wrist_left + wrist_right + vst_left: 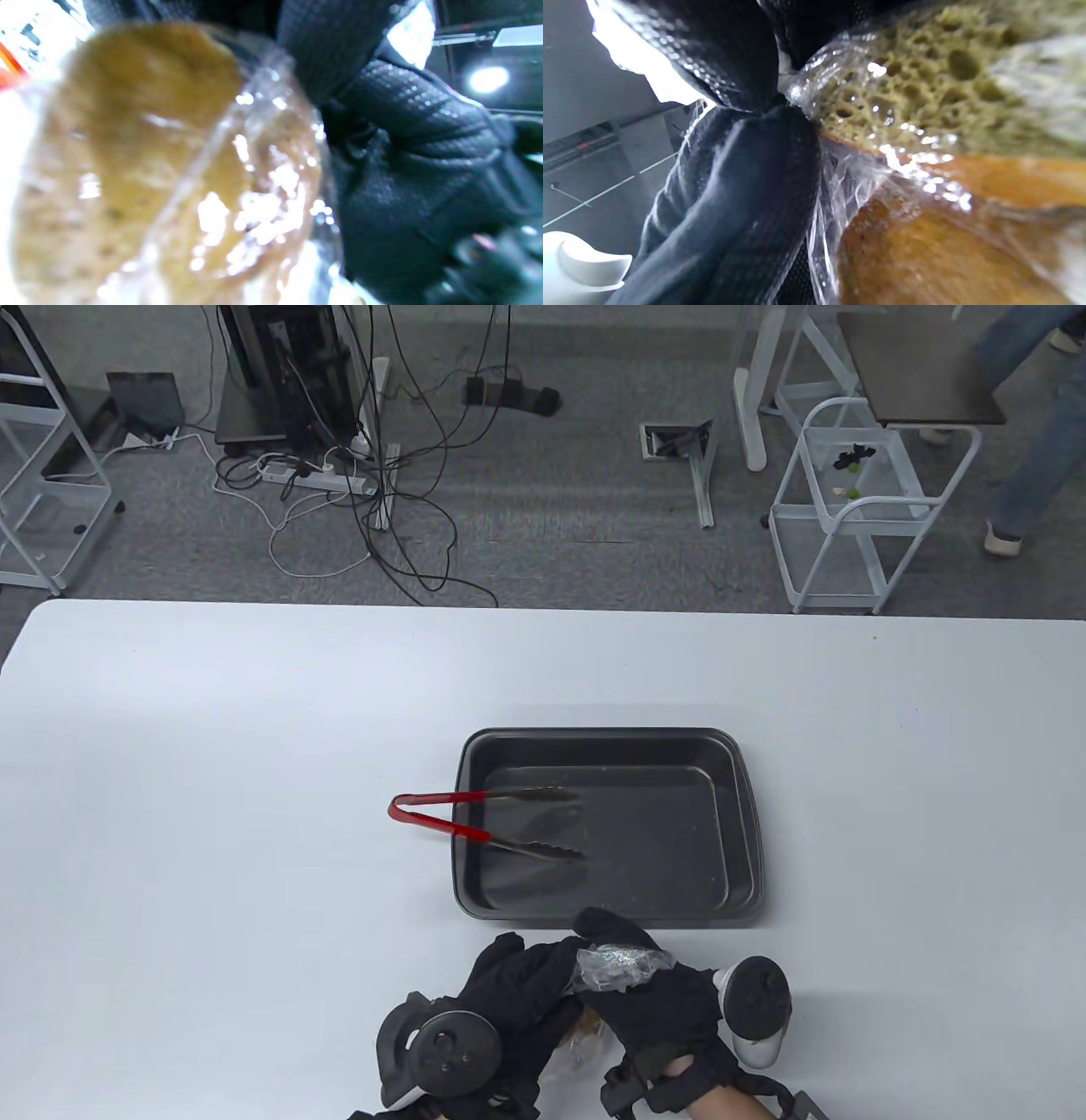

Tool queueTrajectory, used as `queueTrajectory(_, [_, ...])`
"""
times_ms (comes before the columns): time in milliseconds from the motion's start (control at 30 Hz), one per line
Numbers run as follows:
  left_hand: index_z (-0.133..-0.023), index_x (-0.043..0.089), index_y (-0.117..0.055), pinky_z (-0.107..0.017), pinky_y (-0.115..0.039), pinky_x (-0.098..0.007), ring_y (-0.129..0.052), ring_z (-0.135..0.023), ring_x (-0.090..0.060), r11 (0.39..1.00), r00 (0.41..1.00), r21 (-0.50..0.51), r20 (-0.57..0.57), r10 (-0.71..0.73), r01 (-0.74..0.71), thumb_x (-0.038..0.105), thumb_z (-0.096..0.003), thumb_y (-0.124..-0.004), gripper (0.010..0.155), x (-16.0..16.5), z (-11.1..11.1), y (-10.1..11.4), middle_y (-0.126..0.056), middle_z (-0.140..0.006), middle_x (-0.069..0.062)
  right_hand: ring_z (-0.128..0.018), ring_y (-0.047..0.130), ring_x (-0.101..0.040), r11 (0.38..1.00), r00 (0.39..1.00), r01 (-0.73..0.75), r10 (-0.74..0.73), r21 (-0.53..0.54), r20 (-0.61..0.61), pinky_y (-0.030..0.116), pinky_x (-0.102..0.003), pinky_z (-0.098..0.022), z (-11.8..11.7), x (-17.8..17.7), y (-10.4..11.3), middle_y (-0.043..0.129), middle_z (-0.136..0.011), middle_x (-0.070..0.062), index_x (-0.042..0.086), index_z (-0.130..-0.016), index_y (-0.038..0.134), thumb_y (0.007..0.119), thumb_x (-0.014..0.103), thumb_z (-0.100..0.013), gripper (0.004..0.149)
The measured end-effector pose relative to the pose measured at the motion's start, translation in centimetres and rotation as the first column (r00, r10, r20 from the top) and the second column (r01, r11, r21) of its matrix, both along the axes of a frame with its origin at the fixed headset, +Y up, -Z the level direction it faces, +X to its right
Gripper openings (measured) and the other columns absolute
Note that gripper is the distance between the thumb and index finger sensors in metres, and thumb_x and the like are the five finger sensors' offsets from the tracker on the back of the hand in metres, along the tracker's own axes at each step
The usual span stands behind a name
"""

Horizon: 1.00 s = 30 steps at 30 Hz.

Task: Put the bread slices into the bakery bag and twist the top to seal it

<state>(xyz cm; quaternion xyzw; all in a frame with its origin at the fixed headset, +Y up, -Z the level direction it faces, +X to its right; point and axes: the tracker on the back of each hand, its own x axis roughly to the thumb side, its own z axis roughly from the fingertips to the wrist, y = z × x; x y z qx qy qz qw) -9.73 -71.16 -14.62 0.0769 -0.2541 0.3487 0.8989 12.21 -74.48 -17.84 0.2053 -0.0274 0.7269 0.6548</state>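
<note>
A clear plastic bakery bag (pixel 612 969) with brown bread slices (pixel 140 169) inside is held between both gloved hands near the table's front edge. My right hand (pixel 653 984) grips the gathered, crinkled top of the bag, which sticks out above its fingers. My left hand (pixel 522 984) curls round the bag from the left, beside the right hand. In the right wrist view the bag's neck (pixel 797 93) is bunched tight between black fingers (pixel 746 178), with the porous bread (pixel 925 76) right behind the film. Most of the bag is hidden under the hands in the table view.
A dark baking tray (pixel 747 814) lies just beyond the hands, with red-handled tongs (pixel 475 819) resting over its left rim. White table (pixel 212 814) spreads to the left, right and far side. Beyond it lie floor cables and white carts.
</note>
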Motion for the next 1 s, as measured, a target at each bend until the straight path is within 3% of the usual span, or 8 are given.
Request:
queueTrajectory(67, [-0.102, 0.025, -0.067, -0.078, -0.063, -0.061, -0.102, -0.077, -0.021, 0.995, 0.996, -0.092, 0.077, 0.05, -0.043, 0.039, -0.0456, -0.088, 0.062, -0.4, -0.6, -0.1, -0.087, -0.095, -0.008, -0.087, 0.074, -0.054, 0.999, 0.999, 0.028, -0.028, -0.027, -0.02, 0.048, -0.074, -0.064, -0.3, 0.1, -0.2, 0.077, -0.097, -0.026, -0.01, -0.073, 0.089, 0.098, 0.037, -0.038, 0.059])
queueTrajectory(133, [-0.106, 0.023, -0.061, -0.08, -0.056, -0.064, -0.094, -0.084, -0.028, 0.97, 0.989, -0.197, 0.025, 0.147, -0.139, 0.041, -0.0492, -0.082, 0.063, -1.5, -0.9, -0.3, -0.078, -0.101, -0.012, -0.088, 0.071, -0.054, 0.993, 0.992, 0.089, -0.096, -0.081, -0.086, 0.045, -0.075, -0.065, -0.7, 0.3, -0.2, 0.076, -0.098, -0.026, -0.012, -0.072, 0.088, 0.098, 0.035, -0.039, 0.058])
queueTrajectory(233, [-0.102, 0.022, -0.069, -0.079, -0.056, -0.064, -0.093, -0.083, -0.03, 0.972, 0.962, -0.044, -0.165, 0.219, -0.229, 0.038, -0.0487, -0.084, 0.058, -3.4, -0.9, 0.1, -0.081, -0.098, -0.01, -0.089, 0.07, -0.055, 0.985, 0.974, 0.113, -0.135, -0.128, -0.181, 0.044, -0.075, -0.065, -1.2, 0.7, -0.6, 0.075, -0.099, -0.026, -0.012, -0.074, 0.088, 0.097, 0.034, -0.04, 0.057])
queueTrajectory(367, [-0.098, 0.026, -0.073, -0.082, -0.054, -0.064, -0.092, -0.085, -0.026, 0.985, 0.998, 0.168, -0.052, 0.042, -0.032, 0.038, -0.0472, -0.089, 0.055, -3.0, 0.1, 1.2, -0.081, -0.097, -0.005, -0.09, 0.069, -0.055, 0.972, 0.945, 0.137, -0.187, -0.193, -0.27, 0.044, -0.076, -0.065, -1.9, 0.9, -1.3, 0.077, -0.099, -0.027, -0.012, -0.075, 0.089, 0.096, 0.034, -0.041, 0.057])
queueTrajectory(500, [-0.097, 0.028, -0.071, -0.082, -0.052, -0.063, -0.089, -0.086, -0.024, 0.858, 0.98, 0.475, -0.061, -0.188, 0.194, 0.04, -0.0443, -0.092, 0.059, -1.0, 2.2, 2.0, -0.079, -0.097, -0.003, -0.092, 0.066, -0.056, 0.947, 0.888, 0.175, -0.27, -0.27, -0.372, 0.04, -0.077, -0.066, -2.1, 0.4, -1.9, 0.077, -0.099, -0.027, -0.012, -0.076, 0.089, 0.095, 0.032, -0.042, 0.056])
queueTrajectory(767, [-0.1, 0.03, -0.065, -0.083, -0.05, -0.062, -0.085, -0.087, -0.025, 0.871, 0.989, 0.473, -0.014, -0.148, 0.137, 0.041, -0.0453, -0.09, 0.062, -0.3, 3.1, 2.0, -0.075, -0.098, -0.003, -0.092, 0.069, -0.055, 0.971, 0.906, 0.092, -0.173, -0.22, -0.386, 0.04, -0.077, -0.065, -1.8, -0.2, -1.5, 0.081, -0.097, -0.026, -0.011, -0.075, 0.091, 0.096, 0.032, -0.041, 0.055])
queueTrajectory(900, [-0.095, 0.033, -0.073, -0.082, -0.05, -0.063, -0.086, -0.086, -0.026, 0.865, 0.995, 0.496, 0.011, -0.097, 0.079, 0.046, -0.0457, -0.086, 0.052, -0.3, 3.4, 2.5, -0.077, -0.096, -0.004, -0.091, 0.07, -0.055, 0.995, 0.936, -0.026, -0.009, -0.096, -0.351, 0.04, -0.078, -0.065, -1.3, -0.1, -0.1, 0.082, -0.096, -0.026, -0.012, -0.073, 0.092, 0.096, 0.032, -0.041, 0.054])
queueTrajectory(1000, [-0.084, 0.032, -0.083, -0.08, -0.058, -0.06, -0.097, -0.074, -0.022, 0.844, 0.99, 0.52, -0.109, -0.087, 0.131, 0.044, -0.0462, -0.086, 0.04, -0.4, 3.5, 2.7, -0.09, -0.083, 0.0, -0.092, 0.07, -0.054, 0.997, 0.938, -0.068, 0.057, -0.02, -0.343, 0.041, -0.078, -0.065, -0.8, -0.2, 0.7, 0.082, -0.096, -0.025, -0.011, -0.073, 0.092, 0.096, 0.032, -0.04, 0.054])
